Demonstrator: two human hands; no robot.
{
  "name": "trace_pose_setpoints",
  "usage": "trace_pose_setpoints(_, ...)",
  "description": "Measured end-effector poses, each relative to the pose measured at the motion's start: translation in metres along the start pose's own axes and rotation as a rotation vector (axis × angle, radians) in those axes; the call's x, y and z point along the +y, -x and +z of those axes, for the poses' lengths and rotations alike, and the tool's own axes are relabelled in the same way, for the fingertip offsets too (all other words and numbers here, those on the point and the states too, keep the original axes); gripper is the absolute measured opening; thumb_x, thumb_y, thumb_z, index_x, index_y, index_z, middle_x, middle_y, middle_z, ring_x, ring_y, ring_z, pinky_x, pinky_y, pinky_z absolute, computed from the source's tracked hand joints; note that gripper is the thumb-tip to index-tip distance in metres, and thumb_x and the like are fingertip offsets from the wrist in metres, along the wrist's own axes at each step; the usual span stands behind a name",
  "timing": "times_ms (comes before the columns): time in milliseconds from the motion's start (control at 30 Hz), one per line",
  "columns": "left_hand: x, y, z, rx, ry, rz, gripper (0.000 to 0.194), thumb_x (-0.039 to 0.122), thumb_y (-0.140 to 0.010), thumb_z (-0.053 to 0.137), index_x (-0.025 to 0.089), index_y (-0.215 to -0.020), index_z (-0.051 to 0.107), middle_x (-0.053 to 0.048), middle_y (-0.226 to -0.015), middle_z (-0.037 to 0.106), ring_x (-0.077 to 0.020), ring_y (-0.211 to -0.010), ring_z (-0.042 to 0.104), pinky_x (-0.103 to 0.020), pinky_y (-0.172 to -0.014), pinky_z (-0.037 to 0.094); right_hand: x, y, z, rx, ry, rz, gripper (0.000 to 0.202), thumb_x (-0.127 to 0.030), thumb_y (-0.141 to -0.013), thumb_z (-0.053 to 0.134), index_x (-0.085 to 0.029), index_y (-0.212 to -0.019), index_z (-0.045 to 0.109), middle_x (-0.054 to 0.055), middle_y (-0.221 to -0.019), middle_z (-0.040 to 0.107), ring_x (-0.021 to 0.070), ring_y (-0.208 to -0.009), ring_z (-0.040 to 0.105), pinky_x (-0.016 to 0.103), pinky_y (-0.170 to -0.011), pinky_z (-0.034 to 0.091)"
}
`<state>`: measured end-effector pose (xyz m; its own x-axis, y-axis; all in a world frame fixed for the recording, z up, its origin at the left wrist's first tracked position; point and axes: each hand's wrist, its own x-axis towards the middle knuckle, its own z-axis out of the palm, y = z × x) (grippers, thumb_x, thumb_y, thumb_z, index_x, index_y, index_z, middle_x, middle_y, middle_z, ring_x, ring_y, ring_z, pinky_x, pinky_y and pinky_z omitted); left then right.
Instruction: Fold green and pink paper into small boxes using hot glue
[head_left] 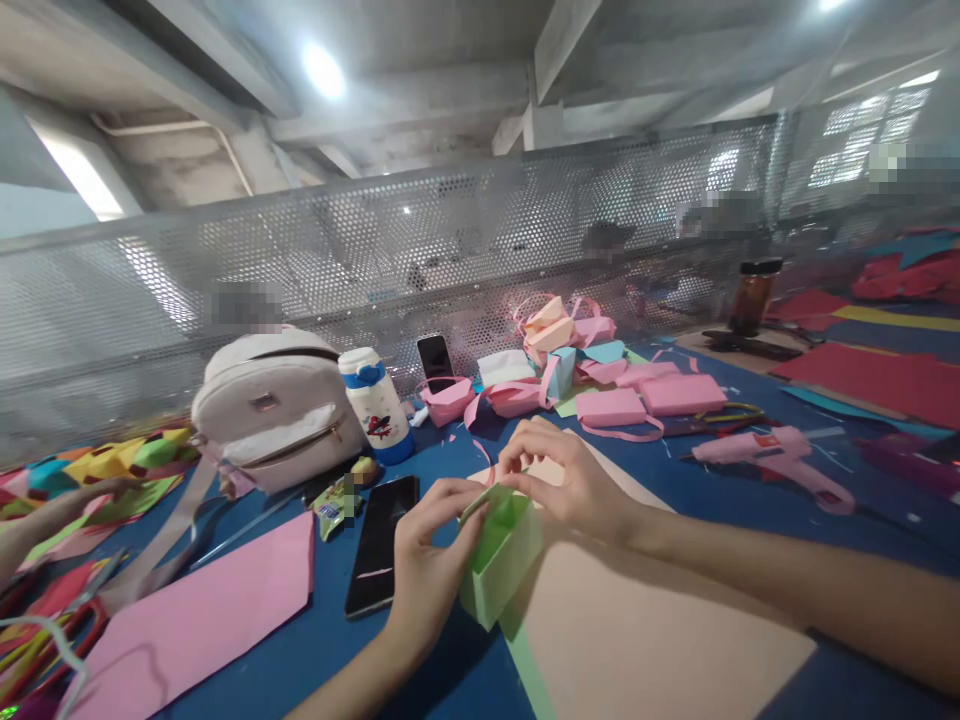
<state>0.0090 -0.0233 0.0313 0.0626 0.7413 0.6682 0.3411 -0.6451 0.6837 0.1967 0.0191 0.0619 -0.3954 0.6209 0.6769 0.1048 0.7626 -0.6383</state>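
Observation:
Between my hands is a small light-green paper box (501, 572), its top open toward me. My left hand (433, 545) grips its left side, thumb and fingers closed on the upper edge. The fingers of my right hand (559, 470) pinch the box's far upper rim; whether a small strip is between them I cannot make out. Beneath my right forearm lie peach paper sheets (645, 620) with a green sheet (529, 665) showing under their left edge. A black phone (381, 545) lies just left of my left hand.
A pink glue gun (780, 460) and pliers (720, 418) lie right. Pink paper boxes (611, 407), a white bottle (377, 405) and a white backpack (274, 410) stand behind. Pink paper (210, 620) and scissors (82, 640) lie left, near another person's arm (60, 515). A metal mesh partition (465, 240) closes the back.

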Motion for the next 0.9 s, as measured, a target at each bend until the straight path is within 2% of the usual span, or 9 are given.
trace_pose_setpoints(133, 0.003, -0.003, 0.001, -0.005, 0.022, -0.027, 0.016, 0.017, -0.088, 0.065, 0.022, -0.082, 0.080, -0.004, -0.079, 0.071, -0.0162, -0.074, 0.065, -0.024, -0.066, 0.050, 0.006, -0.003, -0.004, 0.021, -0.154, 0.148, 0.015, -0.028, -0.090, 0.060, -0.020, -0.077, 0.060, -0.001, -0.075, 0.058, 0.0153, -0.070, 0.049, 0.030, -0.066, 0.037)
trace_pose_setpoints(233, 0.005, -0.005, 0.000, -0.019, 0.037, -0.037, 0.017, 0.016, -0.088, 0.065, 0.022, -0.081, 0.080, -0.003, -0.078, 0.071, -0.0162, -0.074, 0.065, -0.024, -0.066, 0.050, 0.011, -0.005, -0.012, 0.098, -0.182, 0.166, 0.016, -0.031, -0.090, 0.061, -0.020, -0.078, 0.061, -0.001, -0.075, 0.059, 0.0149, -0.068, 0.048, 0.030, -0.066, 0.038)
trace_pose_setpoints(300, 0.006, -0.006, 0.000, -0.023, 0.032, -0.033, 0.018, 0.014, -0.087, 0.065, 0.022, -0.082, 0.080, -0.003, -0.078, 0.072, -0.0165, -0.073, 0.065, -0.025, -0.066, 0.050, 0.011, -0.005, -0.015, 0.126, -0.137, 0.134, 0.015, -0.030, -0.088, 0.065, -0.021, -0.076, 0.064, -0.001, -0.077, 0.061, 0.0159, -0.071, 0.051, 0.031, -0.070, 0.039)
trace_pose_setpoints(400, 0.008, -0.009, -0.001, -0.031, -0.016, 0.023, 0.017, 0.014, -0.087, 0.065, 0.022, -0.085, 0.080, -0.004, -0.078, 0.072, -0.0173, -0.073, 0.066, -0.026, -0.066, 0.051, 0.008, -0.003, -0.014, 0.100, -0.055, 0.072, 0.014, -0.027, -0.088, 0.070, -0.022, -0.074, 0.069, -0.001, -0.078, 0.065, 0.0179, -0.079, 0.055, 0.034, -0.079, 0.041)
trace_pose_setpoints(533, 0.014, -0.015, -0.006, -0.064, -0.145, 0.226, 0.020, 0.010, -0.088, 0.064, 0.022, -0.091, 0.079, -0.005, -0.078, 0.072, -0.0170, -0.072, 0.064, -0.027, -0.064, 0.050, 0.000, 0.000, -0.011, 0.040, 0.029, -0.030, 0.006, -0.029, -0.088, 0.073, -0.023, -0.086, 0.074, 0.001, -0.082, 0.069, 0.0202, -0.085, 0.056, 0.036, -0.083, 0.043)
trace_pose_setpoints(633, 0.017, -0.020, -0.010, -0.105, -0.225, 0.338, 0.023, 0.005, -0.086, 0.064, 0.022, -0.093, 0.078, -0.004, -0.080, 0.071, -0.0165, -0.073, 0.061, -0.028, -0.065, 0.049, -0.004, 0.002, -0.013, 0.006, 0.093, -0.129, 0.005, -0.026, -0.088, 0.073, -0.022, -0.092, 0.074, 0.002, -0.085, 0.069, 0.0200, -0.085, 0.054, 0.036, -0.084, 0.043)
trace_pose_setpoints(733, 0.018, -0.022, -0.012, -0.136, -0.274, 0.376, 0.022, 0.003, -0.085, 0.064, 0.021, -0.094, 0.075, -0.004, -0.081, 0.070, -0.0167, -0.075, 0.059, -0.029, -0.066, 0.047, -0.005, 0.003, -0.014, -0.023, 0.167, -0.200, 0.004, -0.025, -0.091, 0.070, -0.022, -0.092, 0.073, 0.003, -0.085, 0.069, 0.0200, -0.084, 0.052, 0.036, -0.083, 0.042)
trace_pose_setpoints(833, 0.018, -0.022, -0.013, -0.159, -0.328, 0.402, 0.021, 0.003, -0.085, 0.064, 0.020, -0.094, 0.073, -0.004, -0.082, 0.069, -0.0173, -0.075, 0.058, -0.030, -0.066, 0.046, -0.007, 0.004, -0.013, -0.039, 0.221, -0.223, 0.006, -0.022, -0.093, 0.067, -0.020, -0.087, 0.069, 0.003, -0.083, 0.068, 0.0198, -0.082, 0.051, 0.036, -0.080, 0.040)
trace_pose_setpoints(900, 0.018, -0.021, -0.014, -0.181, -0.367, 0.416, 0.022, 0.003, -0.086, 0.063, 0.020, -0.095, 0.072, -0.004, -0.083, 0.069, -0.0178, -0.076, 0.057, -0.031, -0.066, 0.045, -0.009, 0.004, -0.011, -0.068, 0.210, -0.185, 0.009, -0.020, -0.094, 0.064, -0.019, -0.085, 0.066, 0.003, -0.084, 0.066, 0.0196, -0.082, 0.051, 0.035, -0.078, 0.040)
